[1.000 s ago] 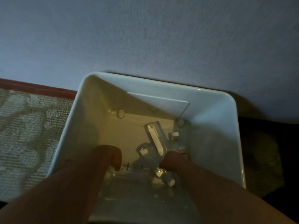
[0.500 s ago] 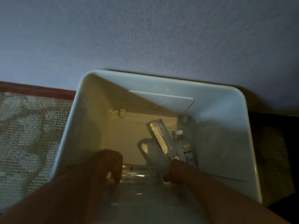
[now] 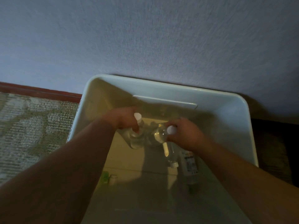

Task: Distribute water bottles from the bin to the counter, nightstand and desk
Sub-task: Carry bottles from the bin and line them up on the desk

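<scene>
Carpet [image 3: 32,126] beside bin [image 3: 239,126], against wall [image 3: 145,38].

The bin [image 3: 234,113] is white plastic; its inner walls read pale yellow-cream in the dim light, with grey shadow toward the near side. The bottle in the left hand [image 3: 137,136] is clear and colourless with a white cap [image 3: 137,116]. The bottle in the right hand [image 3: 159,134] is likewise clear, with a white cap [image 3: 171,130]. A third bottle [image 3: 169,154] lying in the bin is clear with a white cap; a fourth bottle [image 3: 190,164] carries a label in white, black and orange-red. The wall [image 3: 145,38] is plain blue-grey with a fine grain. The baseboard [image 3: 40,92] is red-brown. The carpet [image 3: 32,126] shows a woven pattern of beige and olive-green bands.
</scene>
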Available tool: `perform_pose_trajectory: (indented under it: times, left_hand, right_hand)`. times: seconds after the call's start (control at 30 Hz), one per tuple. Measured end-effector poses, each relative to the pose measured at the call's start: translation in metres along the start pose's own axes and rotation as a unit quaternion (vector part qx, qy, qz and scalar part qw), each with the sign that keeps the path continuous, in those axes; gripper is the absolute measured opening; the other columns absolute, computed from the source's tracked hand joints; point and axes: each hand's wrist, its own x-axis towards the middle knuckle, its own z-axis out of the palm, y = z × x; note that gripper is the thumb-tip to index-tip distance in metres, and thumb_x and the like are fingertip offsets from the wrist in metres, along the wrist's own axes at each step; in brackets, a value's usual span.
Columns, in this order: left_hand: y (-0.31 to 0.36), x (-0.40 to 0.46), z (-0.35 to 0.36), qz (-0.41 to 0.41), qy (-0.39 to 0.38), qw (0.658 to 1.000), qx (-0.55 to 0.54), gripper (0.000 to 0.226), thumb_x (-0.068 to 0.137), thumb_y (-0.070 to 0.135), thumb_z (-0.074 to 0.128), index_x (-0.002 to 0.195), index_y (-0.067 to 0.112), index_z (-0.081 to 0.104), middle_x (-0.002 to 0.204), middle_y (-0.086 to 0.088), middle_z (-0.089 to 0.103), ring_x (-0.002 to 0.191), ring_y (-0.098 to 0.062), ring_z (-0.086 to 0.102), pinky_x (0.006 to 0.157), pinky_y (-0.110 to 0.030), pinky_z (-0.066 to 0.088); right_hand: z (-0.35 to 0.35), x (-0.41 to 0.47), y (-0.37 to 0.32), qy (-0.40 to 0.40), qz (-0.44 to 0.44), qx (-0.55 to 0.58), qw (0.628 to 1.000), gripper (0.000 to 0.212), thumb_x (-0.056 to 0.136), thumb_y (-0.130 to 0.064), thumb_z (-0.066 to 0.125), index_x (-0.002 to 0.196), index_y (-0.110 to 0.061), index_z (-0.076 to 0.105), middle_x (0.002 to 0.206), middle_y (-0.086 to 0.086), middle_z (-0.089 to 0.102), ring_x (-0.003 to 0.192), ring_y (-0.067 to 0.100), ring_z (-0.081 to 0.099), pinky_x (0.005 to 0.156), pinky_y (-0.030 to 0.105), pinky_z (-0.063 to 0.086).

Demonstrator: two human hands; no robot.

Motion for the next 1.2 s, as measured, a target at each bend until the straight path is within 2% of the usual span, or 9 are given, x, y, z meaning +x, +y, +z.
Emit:
perform_pose_trajectory:
  times: [0.13, 0.23, 0.33, 0.5, 0.67, 0.8, 0.87, 1.03, 1.2]
  left_hand:
    - [-0.005, -0.003, 0.027, 0.050, 0.012, 0.983, -0.178, 0.052, 0.074, 0.001, 0.077, 0.116, 0.022, 0.055, 0.114, -0.006, 0.064, 0.100, -0.024, 0.062, 0.080, -0.035, 0.056]
    - [-0.011, -0.011, 0.055, 0.043, 0.055, 0.941, -0.331, 0.063, 0.082, -0.002, 0.071, 0.135, 0.018, 0.045, 0.122, -0.007, 0.061, 0.107, -0.021, 0.059, 0.082, -0.032, 0.052]
    - [-0.020, -0.010, 0.066, 0.048, 0.093, 0.936, -0.335, 0.072, 0.079, -0.005, 0.074, 0.136, 0.017, 0.035, 0.118, -0.005, 0.057, 0.102, -0.016, 0.056, 0.072, -0.023, 0.047]
    - [-0.024, -0.002, 0.073, 0.001, 0.134, 0.915, -0.380, 0.076, 0.077, -0.001, 0.078, 0.132, 0.019, 0.028, 0.124, -0.007, 0.052, 0.110, -0.022, 0.054, 0.086, -0.032, 0.046]
    - [-0.032, -0.002, 0.089, -0.022, 0.190, 0.864, -0.466, 0.047, 0.079, 0.013, 0.083, 0.113, 0.025, 0.052, 0.111, -0.001, 0.067, 0.105, -0.024, 0.065, 0.087, -0.039, 0.055]
    - [-0.020, -0.032, 0.063, -0.009, 0.142, 0.806, -0.574, 0.022, 0.087, 0.022, 0.074, 0.108, 0.026, 0.067, 0.109, -0.008, 0.074, 0.096, -0.026, 0.072, 0.076, -0.040, 0.058]
    - [-0.009, -0.066, 0.043, -0.002, 0.081, 0.778, -0.623, 0.038, 0.087, 0.040, 0.065, 0.116, 0.016, 0.068, 0.113, -0.012, 0.073, 0.101, -0.032, 0.069, 0.088, -0.050, 0.054]
    - [0.024, -0.177, -0.028, 0.023, 0.009, 0.699, -0.714, 0.053, 0.083, 0.057, 0.057, 0.109, 0.014, 0.071, 0.098, -0.014, 0.070, 0.087, -0.029, 0.068, 0.073, -0.043, 0.060]
    - [0.065, -0.301, -0.122, 0.035, 0.036, 0.728, -0.683, 0.074, 0.074, 0.063, 0.068, 0.126, 0.011, 0.063, 0.109, -0.020, 0.067, 0.103, -0.038, 0.065, 0.098, -0.060, 0.049]
  right_hand:
    - [0.022, 0.001, -0.004, 0.007, -0.119, 0.111, 0.987, 0.046, 0.075, -0.011, 0.078, 0.116, -0.028, 0.068, 0.112, -0.007, 0.053, 0.106, 0.010, 0.052, 0.094, 0.028, 0.045]
    - [0.054, 0.003, -0.002, 0.024, -0.064, 0.275, 0.959, 0.056, 0.071, -0.008, 0.086, 0.120, -0.015, 0.059, 0.121, 0.002, 0.059, 0.109, 0.013, 0.057, 0.089, 0.021, 0.047]
    - [0.088, 0.010, -0.001, -0.013, 0.029, 0.378, 0.925, 0.089, 0.063, -0.024, 0.095, 0.138, -0.015, 0.047, 0.133, -0.001, 0.053, 0.120, 0.012, 0.053, 0.085, 0.008, 0.042]
    - [0.115, 0.011, -0.007, 0.013, 0.039, 0.414, 0.909, 0.099, 0.061, -0.015, 0.095, 0.142, -0.018, 0.038, 0.134, -0.002, 0.052, 0.120, 0.012, 0.054, 0.099, 0.028, 0.051]
    - [0.120, 0.017, -0.005, 0.043, 0.003, 0.427, 0.903, 0.066, 0.065, -0.001, 0.091, 0.116, -0.025, 0.056, 0.110, -0.005, 0.069, 0.100, 0.008, 0.067, 0.078, 0.020, 0.056]
    - [0.079, 0.008, -0.021, 0.046, 0.036, 0.532, 0.845, 0.033, 0.083, -0.010, 0.078, 0.113, -0.021, 0.068, 0.097, 0.000, 0.078, 0.090, 0.018, 0.074, 0.074, 0.031, 0.059]
    - [0.049, -0.015, -0.037, 0.035, 0.042, 0.569, 0.821, 0.041, 0.087, -0.025, 0.071, 0.125, -0.015, 0.061, 0.104, 0.008, 0.076, 0.093, 0.024, 0.074, 0.076, 0.037, 0.060]
    - [-0.046, -0.088, -0.107, 0.010, 0.114, 0.661, 0.742, 0.033, 0.096, -0.038, 0.059, 0.119, -0.015, 0.059, 0.092, 0.009, 0.077, 0.075, 0.024, 0.076, 0.055, 0.036, 0.059]
    - [-0.158, -0.186, -0.207, -0.012, 0.099, 0.656, 0.748, 0.038, 0.073, -0.047, 0.073, 0.107, -0.029, 0.066, 0.096, 0.004, 0.079, 0.089, 0.028, 0.077, 0.073, 0.047, 0.063]
